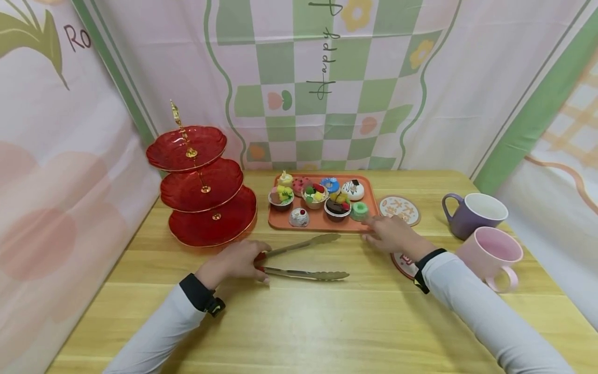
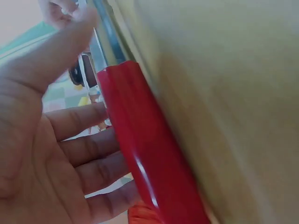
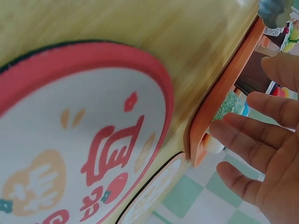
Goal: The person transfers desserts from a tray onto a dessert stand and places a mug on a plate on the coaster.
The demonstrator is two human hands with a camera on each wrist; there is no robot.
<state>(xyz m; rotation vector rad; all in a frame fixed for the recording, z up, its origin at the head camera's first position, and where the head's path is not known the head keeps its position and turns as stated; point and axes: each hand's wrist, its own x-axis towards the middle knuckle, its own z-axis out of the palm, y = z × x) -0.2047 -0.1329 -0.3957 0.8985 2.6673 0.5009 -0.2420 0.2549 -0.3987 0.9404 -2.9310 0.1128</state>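
My left hand (image 1: 239, 259) is at the red-handled end of metal tongs (image 1: 303, 273), whose arms are spread on the table and point right. In the left wrist view, the fingers reach loosely along the red handle (image 2: 140, 135), with the thumb above it and no curl round it. My right hand (image 1: 392, 235) hovers by the front right corner of an orange tray (image 1: 322, 228), fingers loosely extended and holding nothing. Closest to its fingertips is a small green ring cake (image 1: 359, 210). The tray carries several other miniature cakes, cups and doughnuts, including a chocolate cup (image 1: 337, 208).
A red three-tier stand (image 1: 212, 234) rises at the left. One round coaster (image 1: 399, 209) lies right of the tray; another coaster (image 3: 117, 84) is partly under my right wrist in the head view. A purple mug (image 1: 460, 221) and a pink mug (image 1: 481, 259) stand right.
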